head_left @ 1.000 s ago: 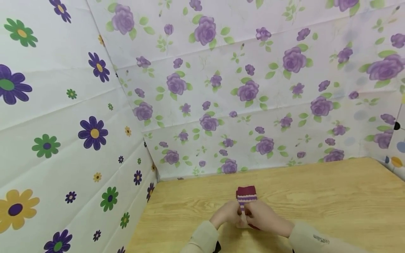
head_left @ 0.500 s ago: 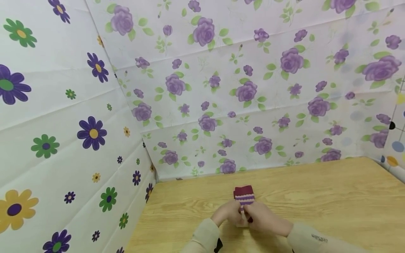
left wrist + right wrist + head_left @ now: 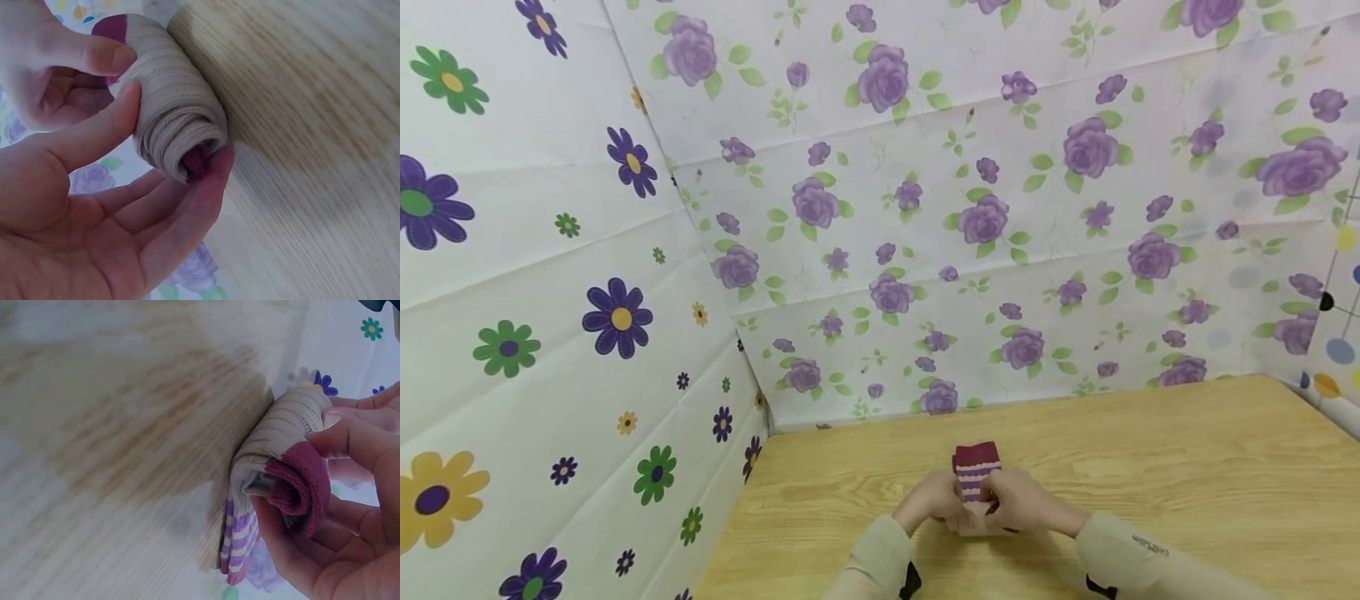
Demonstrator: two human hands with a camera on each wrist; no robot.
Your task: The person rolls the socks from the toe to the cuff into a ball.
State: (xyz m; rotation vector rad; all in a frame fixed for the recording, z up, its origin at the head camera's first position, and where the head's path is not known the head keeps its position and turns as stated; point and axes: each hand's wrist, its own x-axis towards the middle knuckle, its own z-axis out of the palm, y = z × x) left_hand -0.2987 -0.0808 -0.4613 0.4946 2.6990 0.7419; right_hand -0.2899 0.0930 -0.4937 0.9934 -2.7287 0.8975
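A pair of socks (image 3: 977, 471) lies partly rolled up on the table, its flat end maroon with purple and cream stripes. The rolled end is cream ribbed knit (image 3: 181, 94) with maroon showing inside the coil. My left hand (image 3: 936, 502) grips the left end of the roll, thumb on top and fingers curled underneath, as the left wrist view shows. At the other end, my right hand (image 3: 1026, 502) pinches the maroon part of the coil (image 3: 303, 487) between thumb and fingers. The striped, flat length extends away from both hands along the tabletop.
The wood-grain table (image 3: 1150, 467) reaches back to a white wall covering with purple roses (image 3: 985, 219). Along the left stands another covering with bright daisies (image 3: 617, 318). Both forearms wear light sleeves (image 3: 880, 554).
The hands have drawn slightly apart along the roll, and more of its cream knit shows between them. The striped end keeps about the same place on the table.
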